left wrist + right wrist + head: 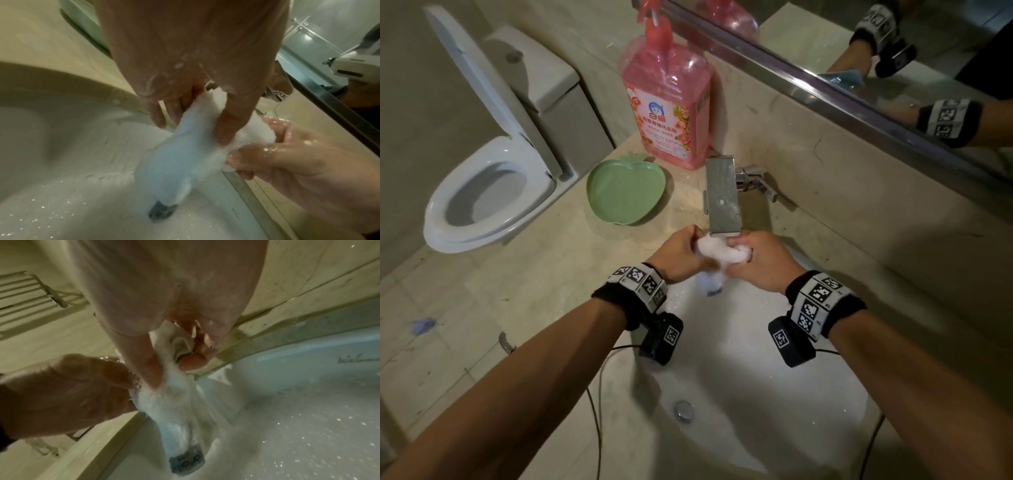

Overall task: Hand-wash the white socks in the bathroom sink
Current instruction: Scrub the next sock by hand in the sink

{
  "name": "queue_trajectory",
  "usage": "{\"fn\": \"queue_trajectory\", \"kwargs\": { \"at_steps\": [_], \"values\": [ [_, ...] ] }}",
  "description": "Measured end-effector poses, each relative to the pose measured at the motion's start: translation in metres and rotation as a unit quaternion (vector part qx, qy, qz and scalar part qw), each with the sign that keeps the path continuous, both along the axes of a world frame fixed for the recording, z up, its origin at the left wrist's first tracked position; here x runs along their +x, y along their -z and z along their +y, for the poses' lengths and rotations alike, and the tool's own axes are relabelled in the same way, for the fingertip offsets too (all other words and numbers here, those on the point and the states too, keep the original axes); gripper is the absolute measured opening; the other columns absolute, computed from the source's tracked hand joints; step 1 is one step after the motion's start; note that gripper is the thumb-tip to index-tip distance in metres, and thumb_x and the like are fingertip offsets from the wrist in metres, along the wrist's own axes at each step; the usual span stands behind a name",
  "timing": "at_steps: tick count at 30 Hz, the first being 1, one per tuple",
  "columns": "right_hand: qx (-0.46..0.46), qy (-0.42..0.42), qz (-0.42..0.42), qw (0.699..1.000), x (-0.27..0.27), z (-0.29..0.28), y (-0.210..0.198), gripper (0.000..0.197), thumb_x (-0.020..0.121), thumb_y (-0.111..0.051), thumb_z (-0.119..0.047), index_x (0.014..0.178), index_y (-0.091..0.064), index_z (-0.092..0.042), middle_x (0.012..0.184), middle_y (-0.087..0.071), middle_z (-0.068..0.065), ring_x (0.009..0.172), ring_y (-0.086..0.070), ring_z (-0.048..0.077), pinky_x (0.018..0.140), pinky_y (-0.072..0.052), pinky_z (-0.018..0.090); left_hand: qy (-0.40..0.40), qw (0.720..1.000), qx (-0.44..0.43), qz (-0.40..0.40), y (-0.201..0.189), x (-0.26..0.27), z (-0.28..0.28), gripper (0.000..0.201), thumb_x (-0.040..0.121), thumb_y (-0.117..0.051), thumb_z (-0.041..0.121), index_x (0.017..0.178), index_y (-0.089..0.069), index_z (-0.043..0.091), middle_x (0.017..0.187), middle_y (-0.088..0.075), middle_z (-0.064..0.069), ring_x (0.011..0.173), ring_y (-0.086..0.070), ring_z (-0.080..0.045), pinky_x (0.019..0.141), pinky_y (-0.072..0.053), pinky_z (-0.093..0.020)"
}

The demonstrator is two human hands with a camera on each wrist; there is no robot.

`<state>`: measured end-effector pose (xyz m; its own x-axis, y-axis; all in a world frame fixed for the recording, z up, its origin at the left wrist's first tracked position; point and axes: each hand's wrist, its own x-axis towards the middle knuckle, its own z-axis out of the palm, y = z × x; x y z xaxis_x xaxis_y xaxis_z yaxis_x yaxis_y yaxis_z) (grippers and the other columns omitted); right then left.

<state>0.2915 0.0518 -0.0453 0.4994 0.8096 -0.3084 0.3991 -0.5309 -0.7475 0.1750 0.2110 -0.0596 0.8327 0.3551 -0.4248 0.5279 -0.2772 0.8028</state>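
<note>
Under the faucet (723,197), both hands (681,251) (763,262) clutching sudsy white sock (714,260), grey tag unreadable, pink detergent bottle (666,116) labelled 白猫

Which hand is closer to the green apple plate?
Left. The left hand grips the white sock on the side toward the green plate; the right hand grips the sock on the far side of the faucet, farther off.

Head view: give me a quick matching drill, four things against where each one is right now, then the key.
Things:
1. white sock
2. pink bottle
3. green dish
4. drain plug

Places:
A. bottom of the sink
B. counter, between toilet and tap
C. back of the counter, by the wall
D. under the tap, in the grip of both hands

Pairs: 1-D, 2-C, 3-B, 4-A
</note>
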Motion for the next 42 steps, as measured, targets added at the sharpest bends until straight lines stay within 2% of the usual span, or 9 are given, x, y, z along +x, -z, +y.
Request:
{"fn": "queue_trajectory", "kwargs": {
  "at_steps": [7,14,18,20,23,25,30,37,42],
  "values": [
    [0.024,0.119,0.102,0.987,0.007,-0.015,0.0,0.036,0.083,-0.077,-0.047,0.104,-0.072,-0.018,0.094,-0.077,-0.005,0.084,-0.071,0.005,0.074,-0.053,0.027,-0.071,0.993,-0.065,-0.072,0.0,-0.002,0.001,0.027,0.095,-0.064,0.028,0.117,-0.061,0.013,0.105,-0.072,0.001,0.092,-0.071,-0.014,0.076,-0.055,-0.024],
    [-0.009,0.1,0.203,0.974,-0.003,-0.003,0.022,0.03,0.082,-0.082,-0.017,0.107,-0.07,-0.006,0.105,-0.075,0.011,0.103,-0.071,0.028,0.101,-0.05,0.054,-0.174,0.983,0.032,-0.044,-0.008,-0.017,0.008,0.046,0.086,-0.07,0.046,0.113,-0.054,0.011,0.098,-0.068,-0.005,0.086,-0.066,-0.025,0.077,-0.057,-0.043],
    [-0.03,0.172,0.214,0.961,-0.003,0.003,0.022,0.082,0.089,-0.071,-0.021,0.154,-0.02,-0.015,0.132,-0.063,0.013,0.124,-0.058,0.031,0.11,-0.042,0.055,-0.184,0.974,0.129,-0.008,-0.01,-0.033,0.025,0.063,0.077,-0.077,0.053,0.116,-0.039,0.02,0.082,-0.053,0.008,0.07,-0.054,-0.009,0.067,-0.05,-0.033],
    [-0.01,0.163,0.169,0.972,-0.005,0.001,0.018,0.076,0.095,-0.058,-0.016,0.155,-0.013,-0.033,0.124,-0.066,0.012,0.115,-0.062,0.034,0.104,-0.046,0.054,-0.161,0.983,0.089,0.004,-0.011,-0.038,0.033,0.048,0.081,-0.075,0.049,0.112,-0.046,0.027,0.083,-0.054,0.006,0.069,-0.056,-0.012,0.066,-0.052,-0.036],
    [0.022,0.108,0.104,0.988,-0.007,0.0,0.013,0.037,0.1,-0.045,-0.009,0.133,-0.05,-0.024,0.106,-0.068,0.015,0.081,-0.065,0.03,0.072,-0.053,0.042,-0.116,0.993,-0.004,-0.01,-0.016,-0.038,0.037,0.017,0.086,-0.074,0.035,0.099,-0.065,0.03,0.094,-0.066,-0.001,0.094,-0.067,-0.032,0.083,-0.056,-0.045],
    [0.025,0.097,0.097,0.99,-0.009,-0.001,0.012,0.026,0.099,-0.055,-0.016,0.124,-0.062,-0.019,0.097,-0.07,0.014,0.063,-0.058,0.008,0.059,-0.046,0.026,-0.073,0.997,-0.017,0.011,-0.019,-0.038,0.036,0.039,0.073,-0.085,0.035,0.108,-0.068,0.032,0.108,-0.066,0.005,0.106,-0.064,-0.024,0.095,-0.053,-0.041],
    [-0.048,-0.002,-0.007,0.999,-0.013,-0.002,0.008,0.082,0.064,-0.092,-0.044,0.132,-0.054,-0.021,0.122,-0.061,-0.005,0.109,-0.058,0.013,0.087,-0.046,0.027,0.034,0.988,0.134,0.073,-0.025,-0.032,0.023,0.087,0.061,-0.092,0.033,0.138,-0.051,0.024,0.136,-0.057,-0.001,0.121,-0.055,-0.022,0.107,-0.044,-0.038],
    [-0.031,-0.028,-0.176,0.984,-0.011,0.002,0.003,0.049,0.072,-0.089,-0.036,0.113,-0.069,-0.018,0.107,-0.042,0.002,0.086,-0.057,0.025,0.074,-0.041,0.029,0.115,0.936,0.299,0.146,-0.018,-0.014,0.003,0.058,0.058,-0.086,0.052,0.104,-0.063,0.026,0.11,-0.045,-0.003,0.088,-0.051,-0.021,0.077,-0.047,-0.031],
    [0.069,-0.005,-0.125,0.99,0.0,-0.007,0.0,0.04,0.073,-0.089,-0.02,0.097,-0.058,-0.016,0.097,-0.063,0.0,0.083,-0.06,0.02,0.063,-0.041,0.017,0.147,0.977,0.11,0.109,-0.011,0.01,-0.005,0.056,0.061,-0.088,0.033,0.105,-0.054,0.023,0.099,-0.067,0.0,0.082,-0.067,-0.016,0.066,-0.058,-0.034]
  ]
}}
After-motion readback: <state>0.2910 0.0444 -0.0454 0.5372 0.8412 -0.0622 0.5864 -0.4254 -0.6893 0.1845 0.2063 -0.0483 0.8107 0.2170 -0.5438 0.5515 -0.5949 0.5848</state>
